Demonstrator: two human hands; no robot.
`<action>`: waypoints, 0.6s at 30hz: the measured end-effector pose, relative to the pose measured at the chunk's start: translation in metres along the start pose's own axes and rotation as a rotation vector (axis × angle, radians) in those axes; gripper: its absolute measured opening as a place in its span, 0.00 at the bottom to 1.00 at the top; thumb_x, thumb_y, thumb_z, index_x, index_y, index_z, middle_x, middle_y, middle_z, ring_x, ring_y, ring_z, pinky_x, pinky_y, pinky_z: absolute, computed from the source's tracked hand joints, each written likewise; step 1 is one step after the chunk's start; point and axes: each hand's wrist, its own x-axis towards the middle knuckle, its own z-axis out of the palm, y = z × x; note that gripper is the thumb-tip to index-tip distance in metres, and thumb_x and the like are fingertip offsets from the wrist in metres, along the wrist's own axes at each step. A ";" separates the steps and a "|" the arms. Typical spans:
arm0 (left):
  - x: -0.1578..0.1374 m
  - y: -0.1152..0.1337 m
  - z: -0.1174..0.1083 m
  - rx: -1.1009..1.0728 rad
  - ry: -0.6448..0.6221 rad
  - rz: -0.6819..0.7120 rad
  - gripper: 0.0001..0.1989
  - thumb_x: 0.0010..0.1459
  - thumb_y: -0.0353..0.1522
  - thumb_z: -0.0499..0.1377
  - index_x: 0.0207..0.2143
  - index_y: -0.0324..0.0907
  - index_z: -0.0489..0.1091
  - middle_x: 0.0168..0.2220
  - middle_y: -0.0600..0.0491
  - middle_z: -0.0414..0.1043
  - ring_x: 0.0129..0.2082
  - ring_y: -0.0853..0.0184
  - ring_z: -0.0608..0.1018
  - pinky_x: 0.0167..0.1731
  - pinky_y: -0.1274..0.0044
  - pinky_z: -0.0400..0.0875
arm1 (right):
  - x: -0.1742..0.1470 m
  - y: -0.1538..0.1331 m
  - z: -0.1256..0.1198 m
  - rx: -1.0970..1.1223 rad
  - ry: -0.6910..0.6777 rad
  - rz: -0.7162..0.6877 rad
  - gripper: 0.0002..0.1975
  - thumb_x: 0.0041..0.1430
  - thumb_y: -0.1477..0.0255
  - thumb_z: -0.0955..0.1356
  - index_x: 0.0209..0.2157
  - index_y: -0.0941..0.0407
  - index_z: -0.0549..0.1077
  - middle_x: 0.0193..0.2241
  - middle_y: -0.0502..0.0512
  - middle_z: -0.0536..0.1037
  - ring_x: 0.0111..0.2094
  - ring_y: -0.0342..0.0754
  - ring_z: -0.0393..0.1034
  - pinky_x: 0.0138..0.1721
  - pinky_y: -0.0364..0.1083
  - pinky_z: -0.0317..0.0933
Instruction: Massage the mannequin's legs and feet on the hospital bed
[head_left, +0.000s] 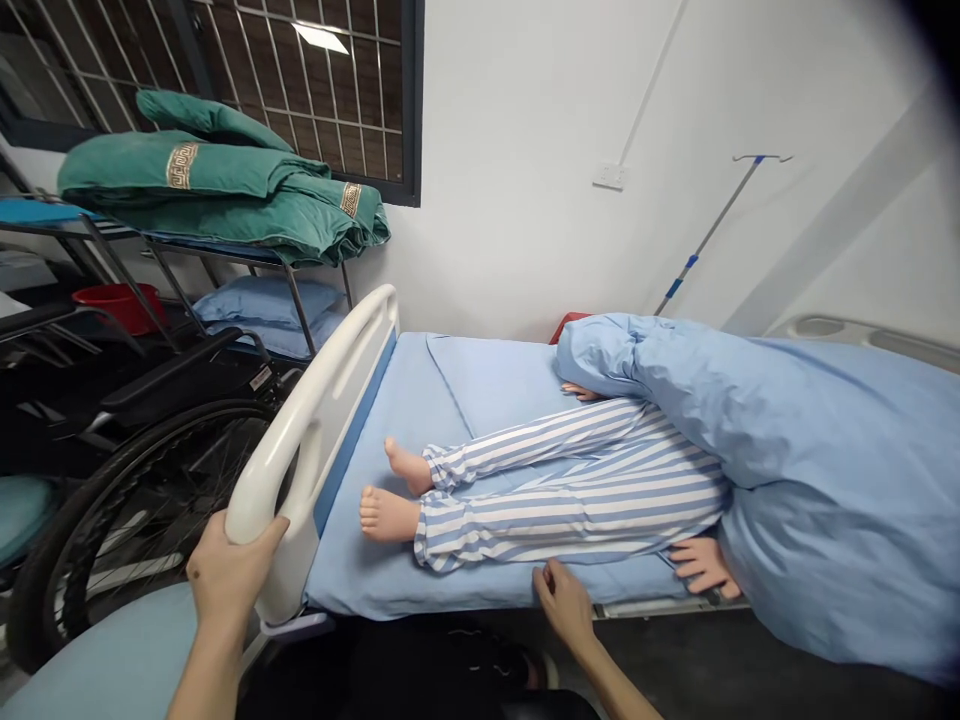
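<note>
My left hand (232,565) is wrapped round the near end of the bed's white footboard (319,405), thumb on the inner side. At the near edge of the mattress, my right hand (566,600) rests on the light blue sheet (495,375) with its fingers curled; whether anything is in them is hidden. Just beyond it lies a manikin in blue-and-white striped trousers (570,500), its bare feet (390,515) towards the footboard. A blue quilt (825,450) covers its upper body. One manikin hand (703,566) sticks out at the near side, another (581,391) at the far side.
A wheelchair (187,470) stands left of the footboard, with a pale blue seat (112,660) near my left arm. Behind it, a rack holds folded green quilts (225,185) above blue pillows (270,310). A drip pole (709,240) rises beyond the bed by the wall.
</note>
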 end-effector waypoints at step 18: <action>0.001 0.004 0.002 0.046 0.036 -0.002 0.27 0.37 0.45 0.56 0.39 0.40 0.64 0.32 0.47 0.69 0.36 0.54 0.71 0.35 0.67 0.66 | -0.004 -0.005 0.004 0.091 0.040 -0.015 0.15 0.58 0.64 0.57 0.21 0.55 0.56 0.20 0.49 0.62 0.24 0.43 0.56 0.28 0.43 0.50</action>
